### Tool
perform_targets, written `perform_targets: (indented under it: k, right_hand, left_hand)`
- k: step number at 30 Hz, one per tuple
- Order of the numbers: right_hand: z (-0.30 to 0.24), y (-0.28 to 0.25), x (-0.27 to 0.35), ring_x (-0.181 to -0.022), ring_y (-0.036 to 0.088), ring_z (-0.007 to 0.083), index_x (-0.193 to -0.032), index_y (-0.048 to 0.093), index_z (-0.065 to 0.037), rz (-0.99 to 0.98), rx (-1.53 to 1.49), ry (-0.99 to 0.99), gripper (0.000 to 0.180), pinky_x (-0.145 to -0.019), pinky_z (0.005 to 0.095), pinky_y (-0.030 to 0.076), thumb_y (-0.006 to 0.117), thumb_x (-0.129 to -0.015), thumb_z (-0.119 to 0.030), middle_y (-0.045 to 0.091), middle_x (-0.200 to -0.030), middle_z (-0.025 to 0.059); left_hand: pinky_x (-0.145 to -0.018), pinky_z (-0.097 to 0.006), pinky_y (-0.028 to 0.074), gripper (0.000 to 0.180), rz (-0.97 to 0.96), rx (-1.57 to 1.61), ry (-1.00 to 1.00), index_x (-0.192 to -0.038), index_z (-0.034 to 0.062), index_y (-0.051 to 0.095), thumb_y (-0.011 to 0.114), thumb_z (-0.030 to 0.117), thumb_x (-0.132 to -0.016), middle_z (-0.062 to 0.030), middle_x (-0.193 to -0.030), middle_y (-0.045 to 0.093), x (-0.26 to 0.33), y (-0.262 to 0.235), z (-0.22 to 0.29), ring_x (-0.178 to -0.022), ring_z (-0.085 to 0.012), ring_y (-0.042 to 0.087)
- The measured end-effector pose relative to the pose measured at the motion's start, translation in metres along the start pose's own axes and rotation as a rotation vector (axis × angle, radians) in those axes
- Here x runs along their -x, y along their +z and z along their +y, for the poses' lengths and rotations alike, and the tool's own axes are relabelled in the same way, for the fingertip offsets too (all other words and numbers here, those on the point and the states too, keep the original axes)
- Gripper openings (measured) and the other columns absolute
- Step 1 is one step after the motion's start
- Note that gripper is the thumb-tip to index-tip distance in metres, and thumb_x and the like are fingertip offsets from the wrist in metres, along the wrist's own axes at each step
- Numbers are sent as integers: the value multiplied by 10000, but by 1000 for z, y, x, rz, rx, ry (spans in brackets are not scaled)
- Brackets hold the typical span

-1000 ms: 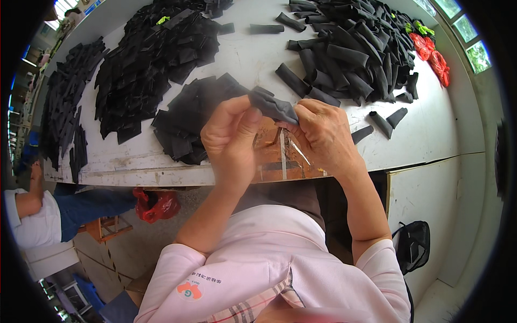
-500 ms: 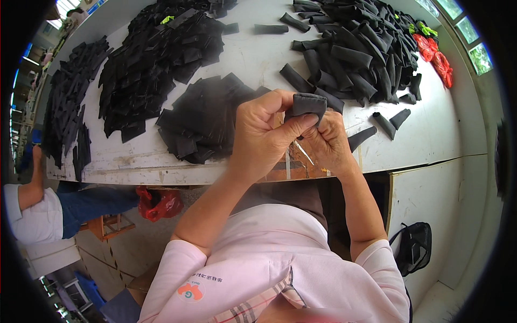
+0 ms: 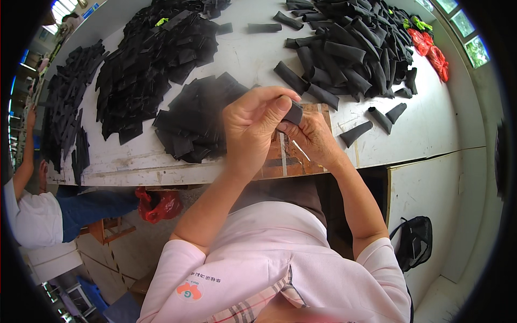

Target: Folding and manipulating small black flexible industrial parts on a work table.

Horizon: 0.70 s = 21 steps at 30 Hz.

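A small black fabric piece (image 3: 294, 113) is pinched between my two hands above the table's near edge. My left hand (image 3: 252, 125) closes on its upper left side, thumb and forefinger pressed together. My right hand (image 3: 314, 139) grips its lower right side with curled fingers. Below the right hand a thin, shiny light strip (image 3: 300, 150) slants down; I cannot tell whether the hand holds it. Under both hands lies a worn brown board (image 3: 272, 164). Just left of my left hand spreads a pile of flat black fabric pieces (image 3: 199, 113).
Rolled black fabric tubes (image 3: 350, 54) heap at the back right, with a few loose tubes (image 3: 356, 133) nearer. More flat black pieces (image 3: 145, 70) fill the left. Red plastic bags (image 3: 431, 51) lie far right. Another person (image 3: 37, 212) sits at left beside a red bag (image 3: 159, 204).
Both hands have shifted slightly left with the fabric piece, which is now turned and more covered by my left fingers. The person at left has reached an arm forward over the table.
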State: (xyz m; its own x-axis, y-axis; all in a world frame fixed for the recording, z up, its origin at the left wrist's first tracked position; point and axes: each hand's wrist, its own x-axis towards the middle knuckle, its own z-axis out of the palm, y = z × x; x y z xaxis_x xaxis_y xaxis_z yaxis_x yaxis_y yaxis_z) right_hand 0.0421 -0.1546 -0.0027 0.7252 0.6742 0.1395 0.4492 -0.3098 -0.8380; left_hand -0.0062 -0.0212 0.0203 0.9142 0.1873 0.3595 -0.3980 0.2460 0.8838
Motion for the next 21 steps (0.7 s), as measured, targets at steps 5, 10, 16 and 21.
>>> perform_targets:
  k: [5, 10, 16, 21]
  right_hand:
    - [-12, -11, -9, -527, 507, 298, -744, 586, -25, 63, 194, -145, 197, -490, 366, 379, 563, -800, -213, 533, -595, 131]
    - [-2, 6, -5, -533, 516, 291, -740, 591, -35, -10, 223, -56, 197, -491, 363, 385, 570, -794, -224, 540, -584, 126]
    - [-2, 2, -3, -522, 540, 284, -777, 606, -61, 179, 219, -275, 165, -483, 359, 395, 556, -806, -216, 547, -550, 111]
    - [-2, -7, -10, -457, 532, 218, -759, 584, -22, 0, 64, -85, 218, -483, 307, 425, 536, -841, -217, 532, -508, 77]
  left_hand:
    - [-656, -192, 376, 125, 259, 454, -45, -878, 30, 600, 567, 139, -826, -73, -864, 603, 0, -15, 9, -721, -67, 490]
    - [-722, -204, 382, 120, 279, 468, -141, -872, 8, 602, 574, 112, -818, -47, -843, 603, 10, -17, -8, -762, -80, 512]
    - [-723, -191, 373, 116, 223, 257, -38, -849, -3, 608, 575, 104, -820, -40, -817, 609, 4, -23, -6, -752, -65, 507]
    - [-704, -204, 416, 96, 182, -75, -167, -847, -9, 596, 547, 70, -826, -39, -784, 606, -9, -37, -30, -724, -68, 528]
